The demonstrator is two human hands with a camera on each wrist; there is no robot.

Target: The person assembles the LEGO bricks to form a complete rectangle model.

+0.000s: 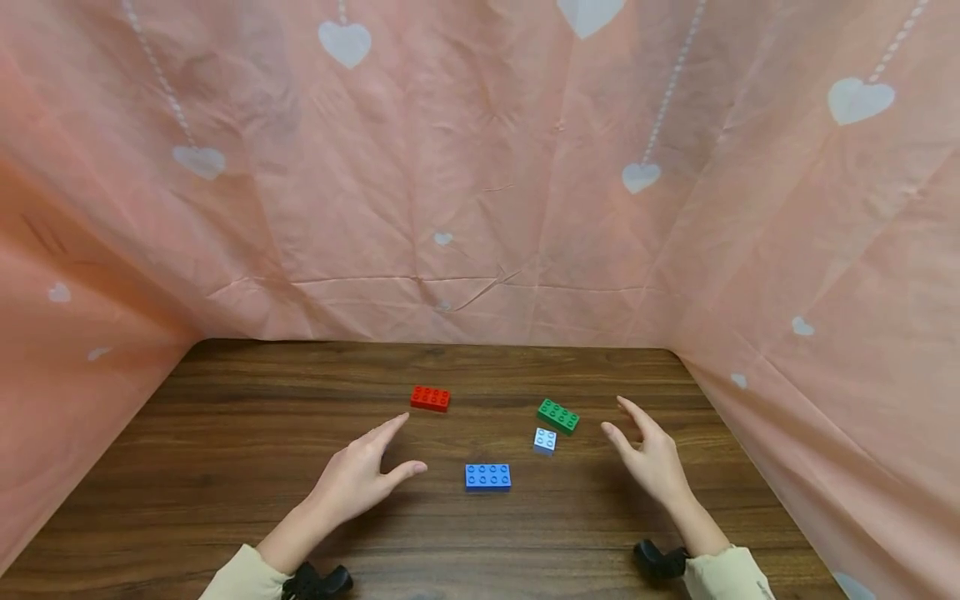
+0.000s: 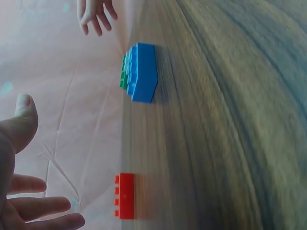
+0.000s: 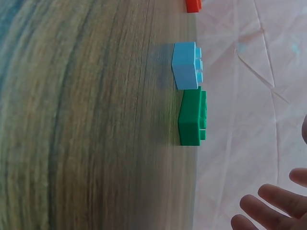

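My left hand (image 1: 360, 475) hovers over the left part of the table, fingers extended and thumb apart, holding nothing. Just beyond its fingertips lies a red brick (image 1: 431, 398). A blue brick (image 1: 487, 477) lies to the right of its thumb, not touched. On the right side my right hand (image 1: 651, 454) is also held with fingers spread and nothing in it. Left of it are a green brick (image 1: 558, 416) and a small light blue brick (image 1: 545, 440), close beside each other. In the right wrist view the green brick (image 3: 192, 117) stands nearest that hand.
The wooden table (image 1: 262, 417) is enclosed at the back and sides by a pink curtain (image 1: 465, 167) with white hearts. Black wrist straps (image 1: 318, 581) sit at the cuffs of the light sleeves (image 1: 243, 577).
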